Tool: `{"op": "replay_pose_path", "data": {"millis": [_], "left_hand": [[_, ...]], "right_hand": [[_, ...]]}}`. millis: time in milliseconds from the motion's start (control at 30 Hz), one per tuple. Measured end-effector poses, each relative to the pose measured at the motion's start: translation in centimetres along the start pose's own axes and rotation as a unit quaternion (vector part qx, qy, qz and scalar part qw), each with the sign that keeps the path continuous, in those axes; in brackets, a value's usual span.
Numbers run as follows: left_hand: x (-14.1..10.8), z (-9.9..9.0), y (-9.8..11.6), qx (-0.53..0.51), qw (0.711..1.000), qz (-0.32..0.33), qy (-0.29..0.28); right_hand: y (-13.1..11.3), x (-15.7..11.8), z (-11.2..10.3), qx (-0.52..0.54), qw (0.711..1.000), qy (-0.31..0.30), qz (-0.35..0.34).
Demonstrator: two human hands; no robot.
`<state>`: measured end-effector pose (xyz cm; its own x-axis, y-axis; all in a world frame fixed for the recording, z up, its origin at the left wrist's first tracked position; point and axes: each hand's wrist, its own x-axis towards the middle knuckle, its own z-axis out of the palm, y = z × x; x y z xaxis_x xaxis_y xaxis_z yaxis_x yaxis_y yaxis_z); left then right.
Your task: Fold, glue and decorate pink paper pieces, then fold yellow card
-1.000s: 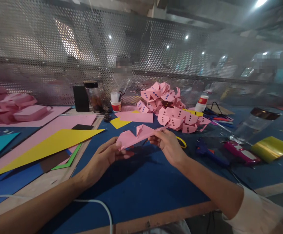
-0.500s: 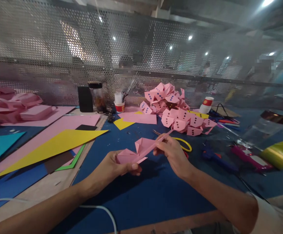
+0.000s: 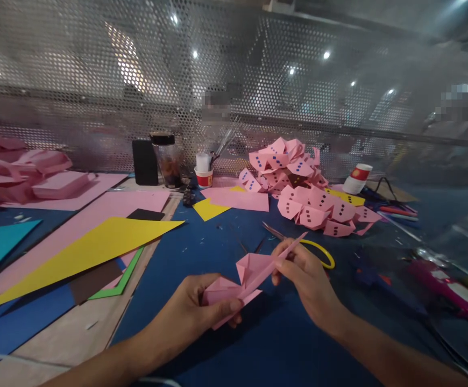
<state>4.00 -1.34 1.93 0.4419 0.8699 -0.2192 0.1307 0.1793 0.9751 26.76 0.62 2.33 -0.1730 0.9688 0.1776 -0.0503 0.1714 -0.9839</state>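
Note:
A folded pink paper piece (image 3: 255,273) is held between my two hands above the blue table mat (image 3: 282,344). My left hand (image 3: 213,303) pinches its near left end, thumb on top. My right hand (image 3: 302,271) grips the far right end, where a narrow strip sticks up past the fingers. Folded flaps stand up in the middle of the piece. Just behind my right hand lie scissors with a yellow handle (image 3: 320,252), partly hidden by that hand. Farther back sits a heap of folded pink paper pieces (image 3: 286,161) marked with small dark squares.
Coloured paper sheets (image 3: 108,242) lie at the left, beside a pile of pink paper (image 3: 48,174). A lidded bottle (image 3: 168,161) and paper cups (image 3: 204,174) stand along the perforated metal screen (image 3: 145,70). Toward the right are a magenta tool (image 3: 446,285) and a blue tool (image 3: 387,285).
Both hands, still gripping the pink paper, appear slightly lower and farther right. The whole scene has shifted as the camera turned a little. The paper's shape looks much the same.

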Motion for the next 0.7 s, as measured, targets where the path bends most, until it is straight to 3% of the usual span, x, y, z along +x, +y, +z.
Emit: {"op": "replay_pose_path", "data": {"millis": [400,700], "left_hand": [[0.2,-1.3,0.2,-0.058,0.997,0.038,-0.045],[0.8,-0.7,0.0,-0.075,0.997,0.004,0.035]], "right_hand": [[0.8,0.7,-1.2,-0.030,0.997,0.070,0.024],[0.9,0.8,-1.6,-0.030,0.997,0.056,0.049]]}}
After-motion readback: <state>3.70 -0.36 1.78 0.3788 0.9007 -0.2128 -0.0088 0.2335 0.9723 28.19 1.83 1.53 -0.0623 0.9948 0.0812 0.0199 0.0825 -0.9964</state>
